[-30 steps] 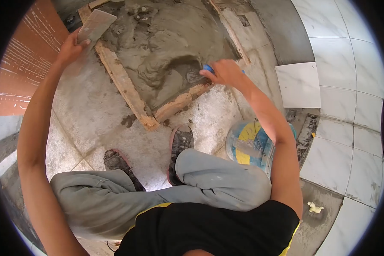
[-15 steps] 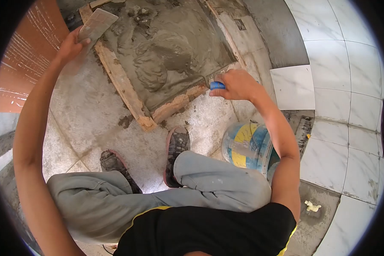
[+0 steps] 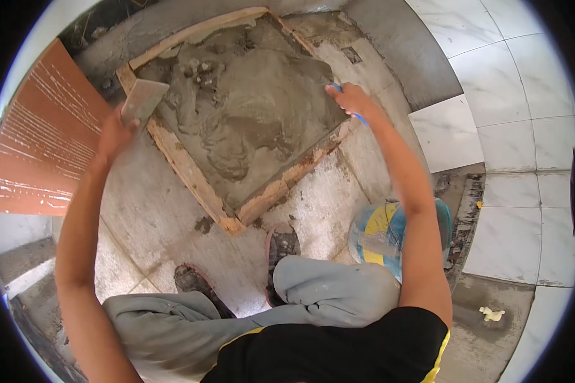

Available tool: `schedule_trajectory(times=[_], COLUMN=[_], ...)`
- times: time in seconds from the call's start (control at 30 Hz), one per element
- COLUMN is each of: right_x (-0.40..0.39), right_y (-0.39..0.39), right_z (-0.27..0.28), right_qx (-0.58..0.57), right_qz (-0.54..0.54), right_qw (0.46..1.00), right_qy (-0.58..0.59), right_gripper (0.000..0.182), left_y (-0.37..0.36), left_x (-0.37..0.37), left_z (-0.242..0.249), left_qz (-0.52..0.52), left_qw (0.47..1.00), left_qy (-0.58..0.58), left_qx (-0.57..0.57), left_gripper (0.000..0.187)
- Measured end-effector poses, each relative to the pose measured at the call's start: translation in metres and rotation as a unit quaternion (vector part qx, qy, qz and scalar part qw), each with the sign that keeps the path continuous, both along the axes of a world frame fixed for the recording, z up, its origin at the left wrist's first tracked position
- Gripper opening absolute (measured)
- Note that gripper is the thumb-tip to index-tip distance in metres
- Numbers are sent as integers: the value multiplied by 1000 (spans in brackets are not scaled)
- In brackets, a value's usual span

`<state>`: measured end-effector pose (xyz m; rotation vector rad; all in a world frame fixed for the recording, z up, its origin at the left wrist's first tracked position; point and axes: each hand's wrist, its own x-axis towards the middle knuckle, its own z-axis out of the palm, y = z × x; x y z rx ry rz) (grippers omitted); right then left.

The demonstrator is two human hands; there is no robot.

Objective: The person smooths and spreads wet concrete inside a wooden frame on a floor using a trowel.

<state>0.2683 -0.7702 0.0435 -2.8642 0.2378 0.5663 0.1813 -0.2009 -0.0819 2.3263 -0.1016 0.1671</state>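
My left hand point(image 3: 117, 135) grips a pale rectangular tile piece point(image 3: 145, 99) by its lower edge, held over the left side of the wooden form. My right hand point(image 3: 353, 102) is closed round a blue-handled tool point(image 3: 359, 119) at the right edge of the form. The tool's working end is hidden by my hand, so its kind does not show. Wet grey mortar point(image 3: 262, 121) fills the form, swirled and lumpy in the middle and rougher at the upper left. Mortar-smeared wooden boards point(image 3: 185, 172) border it.
A clear bucket with blue and yellow markings point(image 3: 380, 233) stands by my right knee. White marbled tiles point(image 3: 492, 83) cover the right side, with one separate tile point(image 3: 447, 134) beside the grey ledge. An orange-brown panel point(image 3: 51, 147) stands at left. My shoes point(image 3: 281, 249) are near the form's front corner.
My right hand has moved with the blue-handled tool from the form's near right corner to farther along its right edge. My left hand still holds the tile piece. The view has tilted upward.
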Motion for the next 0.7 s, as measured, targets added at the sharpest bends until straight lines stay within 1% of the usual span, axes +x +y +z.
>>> schedule_trajectory(times=[0.03, 0.07, 0.13, 0.17, 0.2, 0.23, 0.27, 0.33, 0.4, 0.47, 0.5, 0.57, 0.6, 0.67, 0.7], right_x=[15, 30, 53, 63, 72, 73, 70, 22, -11, -48, -65, -93, -93, -76, -78], right_y=[2, 4, 10, 18, 26, 42, 53, 87, 100, 94, 97, 98, 96, 94, 98], right_z=[-14, -25, -45, -59, -74, -72, -68, -31, -24, -20, -24, -33, -41, -54, -39], right_qx=[3, 9, -49, -43, -53, -66, -68, -89, -124, -96, -97, -136, -138, -117, -117], right_qz=[-33, -33, 89, 88, 170, 251, 253, 316, 326, 346, 349, 300, 299, 419, 416], right_qw=[999, 999, 994, 994, 984, 965, 964, 939, 931, 921, 920, 937, 939, 883, 885], right_qy=[13, 6, 46, 40, 6, -27, -32, -102, -110, -154, -153, -112, -104, -175, -176], right_gripper=[51, 51, 32, 32, 26, 21, 21, 18, 16, 14, 14, 12, 12, 11, 11], left_y=[-4, -5, -5, -1, 1, -1, -4, -7, -9, -10, -8, -8, -6, 1, 0], left_x=[-3, -4, -4, -2, -1, -2, -2, -4, -6, -9, -9, -8, -8, 3, 3], left_z=[3, 5, -7, -11, -8, -6, -5, 3, 9, 13, 14, 13, 5, -8, -6], left_qz=[3, 7, 14, 21, 20, 5, -8, -7, -10, -21, -18, 44, 40, -25, -28], left_qw=[1000, 1000, 1000, 999, 999, 999, 996, 996, 996, 996, 996, 999, 999, 990, 990], left_qy=[-4, -8, -22, -30, -35, -23, -12, -18, -15, -7, -7, 21, 28, 20, 19], left_qx=[-10, -20, -8, -2, 1, -42, -88, -87, -84, -82, -83, 24, 21, -137, -136], left_gripper=[50, 49, 48, 47, 47, 46, 45, 45, 45, 45, 45, 45, 45, 47, 47])
